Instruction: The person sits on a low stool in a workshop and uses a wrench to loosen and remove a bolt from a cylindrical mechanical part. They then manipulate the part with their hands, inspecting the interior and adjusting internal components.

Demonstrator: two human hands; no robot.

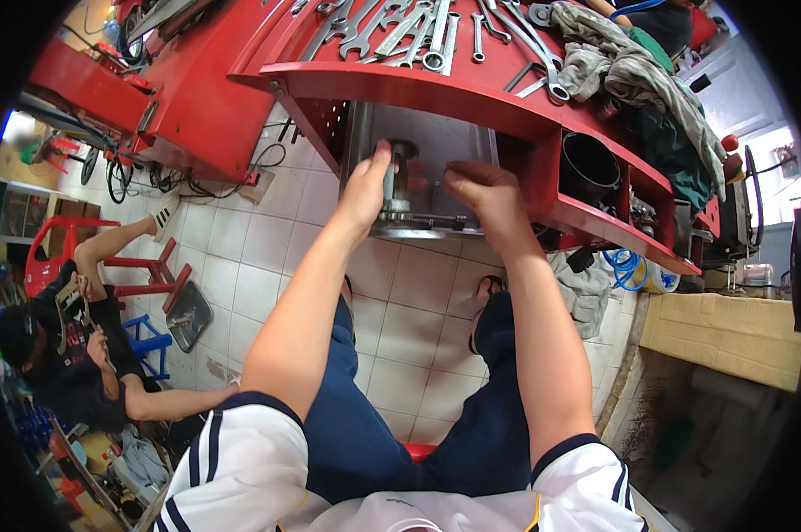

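My left hand point(365, 193) is closed round an upright metal cylinder with a toothed ring at its lower end point(398, 209). The thumb lies along the cylinder's upper part. To the right, my right hand point(492, 197) is raised with its fingers curled in toward the thumb, somewhat blurred; whether anything small is between them cannot be made out. Under both hands is a grey metal tray point(458, 133) below the red bench top. A thin dark rod point(440, 221) lies along the tray's near edge, next to the toothed ring.
Several wrenches point(434, 60) and a crumpled grey cloth point(586, 69) lie on the red workbench point(365, 82). A black round container point(589, 164) sits in its right compartment. A cardboard box point(719, 341) stands at right. At left, another person point(77, 355) sits beside a red stool point(156, 275).
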